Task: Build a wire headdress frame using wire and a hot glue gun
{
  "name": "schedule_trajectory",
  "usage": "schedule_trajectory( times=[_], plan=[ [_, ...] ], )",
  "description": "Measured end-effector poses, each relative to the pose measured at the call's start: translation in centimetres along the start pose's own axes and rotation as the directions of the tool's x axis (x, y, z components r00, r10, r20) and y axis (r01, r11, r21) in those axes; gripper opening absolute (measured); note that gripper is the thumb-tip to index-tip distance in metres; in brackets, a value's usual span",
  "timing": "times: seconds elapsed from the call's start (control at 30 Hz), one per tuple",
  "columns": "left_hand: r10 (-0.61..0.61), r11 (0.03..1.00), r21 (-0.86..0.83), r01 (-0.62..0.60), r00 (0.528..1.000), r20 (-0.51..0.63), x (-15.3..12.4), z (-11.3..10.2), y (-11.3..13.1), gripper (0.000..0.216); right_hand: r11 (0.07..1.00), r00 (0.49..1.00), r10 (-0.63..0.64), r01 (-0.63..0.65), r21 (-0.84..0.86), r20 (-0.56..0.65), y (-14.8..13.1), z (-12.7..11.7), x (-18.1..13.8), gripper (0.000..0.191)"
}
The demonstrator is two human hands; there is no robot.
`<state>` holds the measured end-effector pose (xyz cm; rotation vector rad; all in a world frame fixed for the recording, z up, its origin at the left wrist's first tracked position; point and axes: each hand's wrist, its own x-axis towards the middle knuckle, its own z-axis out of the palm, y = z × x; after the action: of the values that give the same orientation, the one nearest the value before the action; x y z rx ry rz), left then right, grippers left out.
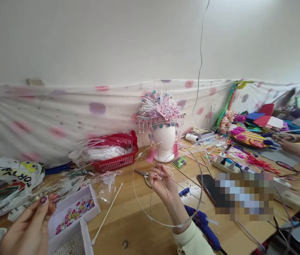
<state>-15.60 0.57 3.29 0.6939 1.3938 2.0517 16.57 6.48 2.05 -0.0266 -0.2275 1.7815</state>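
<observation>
The right hand [162, 181] pinches the wire hoop [165, 225] above mid-worktop [128, 223], seemingly shaping it; the left hand [30, 228], fingertips pinched on something too fine to tell, hovers beside the bead box [72, 211] front-left; bending calls for steadiness.

The right hand [163, 181] is held up just in front of the mannequin head [164, 139] and a little below it. Its fingertips [157, 172] are drawn together in a tight pinch, and the forearm slopes down and to the right into a cream sleeve [191, 242]. The left hand [29, 230] is well to the left of the mannequin head and much nearer the camera, its fingers pointing up and to the right, with thumb and forefinger tips pressed together and a dark painted nail showing.
</observation>
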Motion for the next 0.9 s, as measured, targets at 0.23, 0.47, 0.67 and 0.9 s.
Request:
schedule_trajectory(
  times=[0.23, 0.47, 0.67, 0.9],
  plan=[
    [-0.044, 0.997, -0.067, 0.042, 0.999, -0.027, -0.3, 0.8, 0.6, 0.027, 0.999, 0.999, 0.032, -0.032, 0.027, -0.03, 0.2, -0.6, 0.1, 0.019],
    [-0.041, 0.998, -0.054, 0.04, 0.999, -0.021, -0.2, 1.2, 0.3, 0.026, 0.999, 0.997, -0.028, 0.03, 0.031, -0.069, 0.4, -1.0, 0.5, 0.022],
    [-0.047, 0.996, -0.073, 0.043, 0.997, -0.053, 0.0, 1.8, 0.3, 0.034, 0.995, 0.993, -0.094, 0.095, 0.005, -0.075, 0.5, -0.7, 0.3, 0.021],
    [-0.099, 0.994, -0.036, 0.099, 0.995, -0.003, 1.2, 2.6, 0.8, 0.025, 0.993, 0.994, -0.091, 0.086, -0.083, -0.061, 0.2, -0.9, 0.0, 0.024]
  ],
)
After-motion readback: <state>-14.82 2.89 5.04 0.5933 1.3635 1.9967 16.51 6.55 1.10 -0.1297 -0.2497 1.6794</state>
